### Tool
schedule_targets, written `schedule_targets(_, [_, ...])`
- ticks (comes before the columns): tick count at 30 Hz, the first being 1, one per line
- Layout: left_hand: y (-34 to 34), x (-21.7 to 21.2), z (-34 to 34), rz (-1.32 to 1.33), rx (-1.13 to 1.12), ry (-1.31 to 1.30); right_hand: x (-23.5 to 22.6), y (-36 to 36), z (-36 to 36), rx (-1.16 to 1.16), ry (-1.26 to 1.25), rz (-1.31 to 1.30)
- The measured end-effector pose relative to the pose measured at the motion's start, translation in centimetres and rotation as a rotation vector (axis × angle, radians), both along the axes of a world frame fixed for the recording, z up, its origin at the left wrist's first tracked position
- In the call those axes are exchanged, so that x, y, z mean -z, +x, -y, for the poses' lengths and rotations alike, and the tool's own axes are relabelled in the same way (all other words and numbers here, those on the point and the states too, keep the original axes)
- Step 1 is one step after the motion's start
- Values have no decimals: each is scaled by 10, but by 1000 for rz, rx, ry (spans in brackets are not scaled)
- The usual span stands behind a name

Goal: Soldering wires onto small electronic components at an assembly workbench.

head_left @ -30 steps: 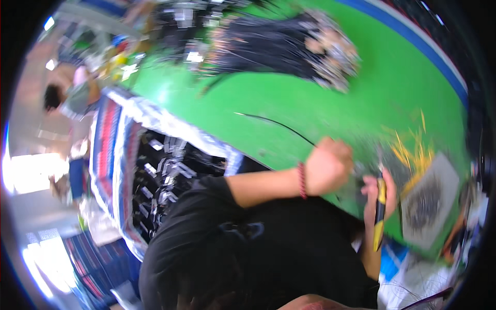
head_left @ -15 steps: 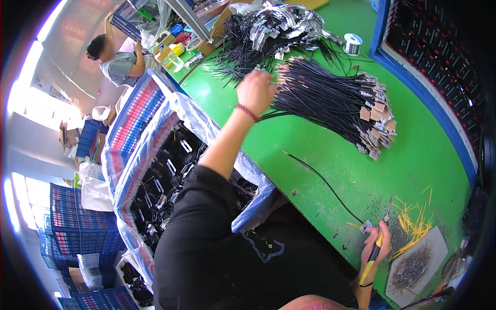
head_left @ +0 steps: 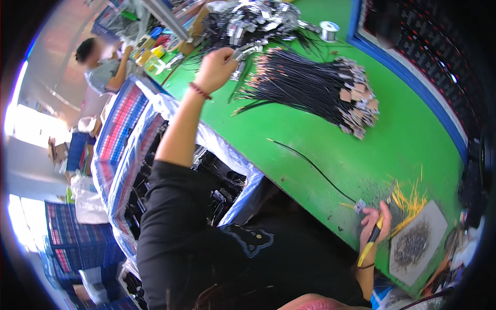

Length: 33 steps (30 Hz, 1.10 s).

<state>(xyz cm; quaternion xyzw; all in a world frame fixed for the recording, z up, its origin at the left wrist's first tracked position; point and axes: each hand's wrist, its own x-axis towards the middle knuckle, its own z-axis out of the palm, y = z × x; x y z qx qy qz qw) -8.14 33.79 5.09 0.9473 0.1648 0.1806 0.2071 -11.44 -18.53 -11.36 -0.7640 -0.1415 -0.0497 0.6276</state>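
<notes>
My left hand (head_left: 216, 70) is closed, pinching a silver connector (head_left: 239, 55) at the edge of the heap of silver-ended black cables (head_left: 243, 23). Just right of it lies a thick bundle of black cables (head_left: 305, 82), with bare copper-coloured ends to the left and pale connector ends to the right. At the lower right, my right hand (head_left: 376, 227) is closed around the yellow-and-black handle of a soldering iron (head_left: 370, 246); its tip is blurred. Beside those fingers a single black cable (head_left: 315, 166) lies on the green table, its small silver connector (head_left: 360, 206) nearest the hand.
Yellow wire bits (head_left: 408, 204) lie by a grey plate (head_left: 438, 227) with dark residue. A solder spool (head_left: 329, 31) stands at the back. A blue-framed panel (head_left: 392, 61) borders the right. Plastic-lined bags (head_left: 116, 139) hold parts at left. Another person (head_left: 102, 72) works at far left.
My left hand has moved left, from the bundle's copper ends to the silver heap, and now pinches a connector. The view has shifted slightly; my right hand keeps its hold.
</notes>
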Motion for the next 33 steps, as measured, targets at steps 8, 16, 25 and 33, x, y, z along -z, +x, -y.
schedule_targets(8, [-31, -118, 155, 165, 397, 67, -117, 7, 3, -47, 138, 423])
schedule_targets(16, [-13, -94, 269, 171, 925, -233, -188, 48, -54, -78, 96, 668])
schedule_targets(25, [30, -47, 285, -112, 896, -841, -145, 18, -25, -29, 57, 618])
schedule_targets(33, [26, -7, 295, -258, 878, -1459, -112, 27, -44, 27, -26, 728])
